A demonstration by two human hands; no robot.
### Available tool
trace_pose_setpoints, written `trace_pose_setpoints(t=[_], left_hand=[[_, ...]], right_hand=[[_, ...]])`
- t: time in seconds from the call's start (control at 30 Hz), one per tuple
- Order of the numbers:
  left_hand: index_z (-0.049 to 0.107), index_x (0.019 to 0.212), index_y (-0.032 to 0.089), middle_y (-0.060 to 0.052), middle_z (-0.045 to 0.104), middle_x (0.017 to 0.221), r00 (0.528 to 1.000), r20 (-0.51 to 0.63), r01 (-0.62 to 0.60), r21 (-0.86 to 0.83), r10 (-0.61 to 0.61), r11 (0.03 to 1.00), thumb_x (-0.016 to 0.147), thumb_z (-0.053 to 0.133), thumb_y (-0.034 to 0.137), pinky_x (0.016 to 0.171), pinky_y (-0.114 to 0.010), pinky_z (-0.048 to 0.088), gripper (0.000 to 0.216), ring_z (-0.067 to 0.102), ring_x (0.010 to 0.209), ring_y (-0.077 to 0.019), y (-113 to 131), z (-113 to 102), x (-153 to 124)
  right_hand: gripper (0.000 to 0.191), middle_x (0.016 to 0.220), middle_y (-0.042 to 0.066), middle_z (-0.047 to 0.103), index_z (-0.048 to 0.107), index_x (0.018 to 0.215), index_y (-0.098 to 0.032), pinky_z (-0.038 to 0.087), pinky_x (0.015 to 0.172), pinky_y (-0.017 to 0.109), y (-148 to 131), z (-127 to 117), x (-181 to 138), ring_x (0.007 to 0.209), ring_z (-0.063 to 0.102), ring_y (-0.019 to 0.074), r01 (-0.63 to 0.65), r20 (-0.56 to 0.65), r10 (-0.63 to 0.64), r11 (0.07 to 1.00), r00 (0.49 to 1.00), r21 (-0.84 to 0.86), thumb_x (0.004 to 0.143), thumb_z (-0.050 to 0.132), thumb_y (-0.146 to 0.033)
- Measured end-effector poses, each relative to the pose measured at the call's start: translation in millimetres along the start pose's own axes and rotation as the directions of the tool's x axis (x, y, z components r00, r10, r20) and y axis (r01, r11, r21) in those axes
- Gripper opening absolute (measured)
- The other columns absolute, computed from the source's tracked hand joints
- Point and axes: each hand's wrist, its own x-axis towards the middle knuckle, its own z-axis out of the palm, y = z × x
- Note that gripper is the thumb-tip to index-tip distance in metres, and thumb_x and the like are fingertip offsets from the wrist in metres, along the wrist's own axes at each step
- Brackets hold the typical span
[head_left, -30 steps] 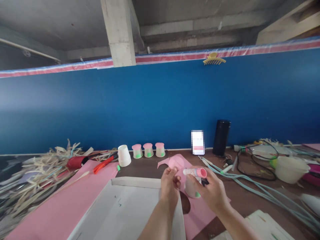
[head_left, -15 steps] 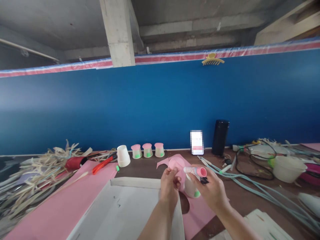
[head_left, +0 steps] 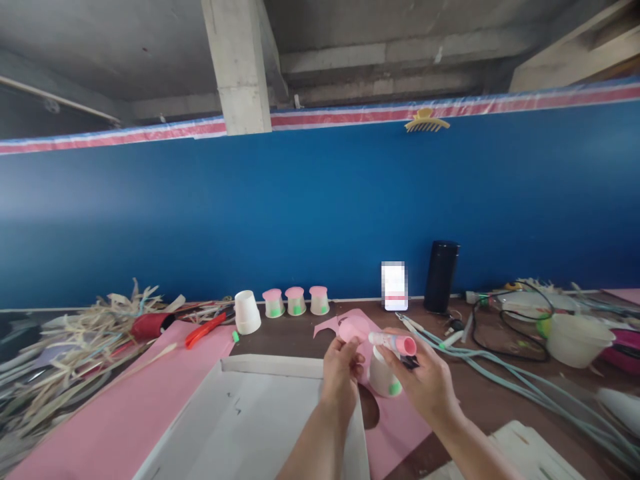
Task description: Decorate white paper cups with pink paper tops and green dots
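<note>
My left hand [head_left: 341, 371] pinches a round pink paper disc [head_left: 353, 329] and holds it up over the table. My right hand [head_left: 424, 382] is closed around a glue stick [head_left: 393, 343] with a pink end, its tip pointing left toward the disc. Just below and between the hands stands an upturned white paper cup [head_left: 384, 377] with a green patch. It sits on a pink sheet [head_left: 395, 427] with a round hole cut in it.
A white cardboard box lid [head_left: 250, 420] lies in front of me, with a large pink sheet [head_left: 125, 407] at its left. Three decorated cups [head_left: 296, 301], a plain cup [head_left: 247, 311], a black bottle [head_left: 441, 276], cables [head_left: 505, 333], a white bowl [head_left: 577, 339] and dried straw [head_left: 75, 340] line the blue wall.
The pink disc has tilted up a little in my left hand. The glue stick has shifted slightly right. Both hands stay in the same spot.
</note>
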Motion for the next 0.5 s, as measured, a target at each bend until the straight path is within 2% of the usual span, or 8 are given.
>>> trace_pose_setpoints(t=[0.5], left_hand=[[0.058, 0.070, 0.013, 0.004, 0.048, 0.055, 0.995, 0.071, 0.076, -0.007, -0.075, 0.997, 0.061, 0.084, 0.033, 0.045, -0.016, 0.025, 0.034, 0.040, 0.049, -0.0038, -3.0, -4.5, -0.4]], right_hand=[[0.023, 0.104, 0.004, 0.072, 0.064, 0.106, -0.027, 0.055, 0.082, 0.034, 1.7, 1.7, -0.9, 0.094, 0.068, 0.0224, 0.014, 0.014, -0.014, 1.000, 1.000, 0.014, 0.085, 0.062, -0.037]])
